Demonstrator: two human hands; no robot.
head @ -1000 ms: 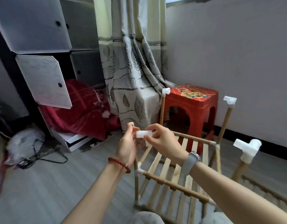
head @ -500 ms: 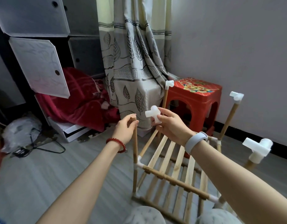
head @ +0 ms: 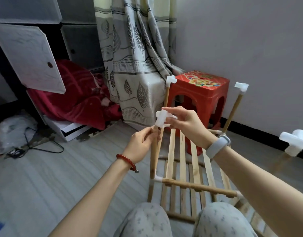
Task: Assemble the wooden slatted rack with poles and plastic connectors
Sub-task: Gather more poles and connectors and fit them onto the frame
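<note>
Your right hand (head: 185, 124) pinches the white plastic connector (head: 162, 119) between thumb and fingertips, its open socket tilted down toward seven o'clock. Your left hand (head: 142, 146) is wrapped round the near-left pole (head: 153, 156) just under its bare tip, fingers curled on the wood. The connector sits right at that tip, at roughly one o'clock from your left grip; whether the socket has started over the end cannot be told, since your fingers cover the join.

What matters is alignment: the pole's long axis runs almost straight up from the lower corner joint (head: 156, 178) at six o'clock, leaning slightly toward the far side, while the connector is canted off that line. My reading is that you should turn the socket until it lies along the pole's axis, then push down along it while your left hand braces.

The slatted shelf (head: 183, 161) spreads toward four o'clock. Two far poles already carry caps, one at twelve o'clock (head: 171, 80) and one at two o'clock (head: 241, 86); a blurred connector on the near-right pole (head: 295, 140) sits at three o'clock. A red stool (head: 202, 89) stands behind.
</note>
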